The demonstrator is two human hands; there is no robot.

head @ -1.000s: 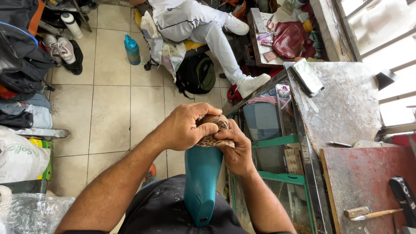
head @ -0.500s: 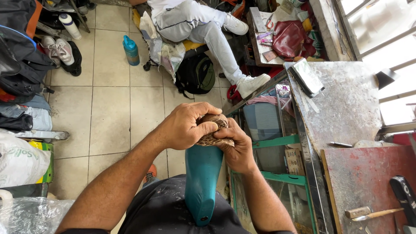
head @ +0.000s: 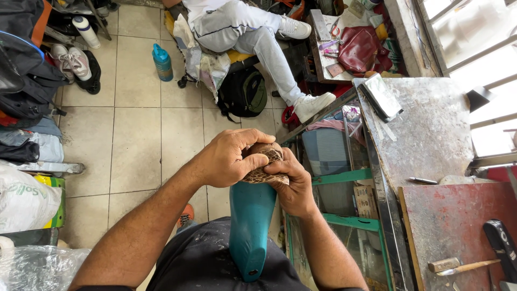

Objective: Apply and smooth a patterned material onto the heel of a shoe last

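Observation:
A teal plastic shoe last stands upright on my lap, its heel end toward me. A piece of brown snakeskin-patterned leather is wrapped over its far end. My left hand grips over the top of the leather, thumb pressing on it. From the right side my right hand clasps the leather and the last. Both hands touch each other around the leather.
A grey metal workbench stands to my right with a red board, a brush and a pen. Another person in light trousers sits ahead beside a black backpack. A blue bottle, shoes and bags lie on the tiled floor.
My hands have barely shifted on the leather; the fingers adjust slightly. The last stays in place.

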